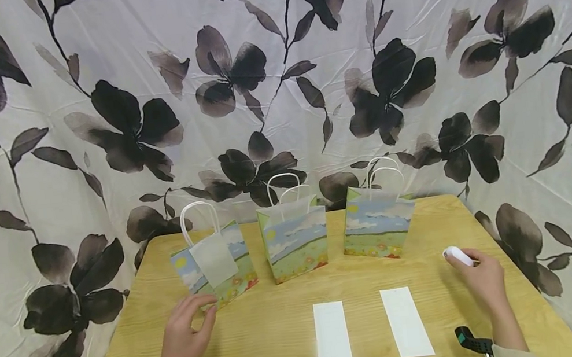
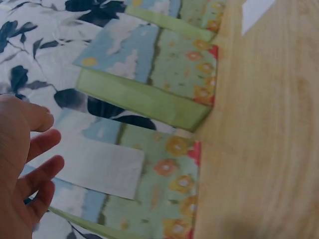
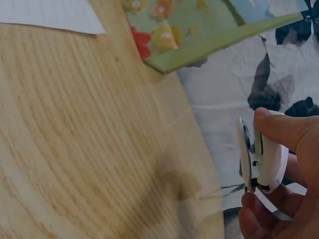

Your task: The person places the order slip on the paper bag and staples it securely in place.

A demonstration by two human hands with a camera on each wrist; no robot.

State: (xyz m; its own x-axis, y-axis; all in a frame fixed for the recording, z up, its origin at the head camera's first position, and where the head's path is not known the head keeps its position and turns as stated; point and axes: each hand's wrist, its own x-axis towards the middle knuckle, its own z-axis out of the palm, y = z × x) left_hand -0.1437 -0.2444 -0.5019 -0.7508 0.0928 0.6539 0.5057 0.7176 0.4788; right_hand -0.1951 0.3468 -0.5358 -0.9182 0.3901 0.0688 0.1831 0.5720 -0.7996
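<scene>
My right hand point(image 1: 485, 280) holds a small white stapler point(image 3: 271, 154) above the right side of the table, its jaws apart. The left hand point(image 1: 186, 331), fingers loosely bent and holding nothing, hovers in front of the left paper bag point(image 1: 244, 258). That bag has a painted meadow and sky, white twisted handles, and a white paper slip point(image 1: 214, 260) lying flat over its front. In the left wrist view the fingers point(image 2: 42, 172) overlap the slip's upper part; whether they touch it I cannot tell.
Two matching bags stand upright at the back, a middle bag point(image 1: 296, 241) and a right bag point(image 1: 379, 227). Two white paper strips point(image 1: 333, 336) point(image 1: 407, 323) lie on the wooden table point(image 1: 262, 349). A flowered cloth point(image 1: 311, 123) hangs behind. A black strap device point(image 1: 473, 342) sits by the right wrist.
</scene>
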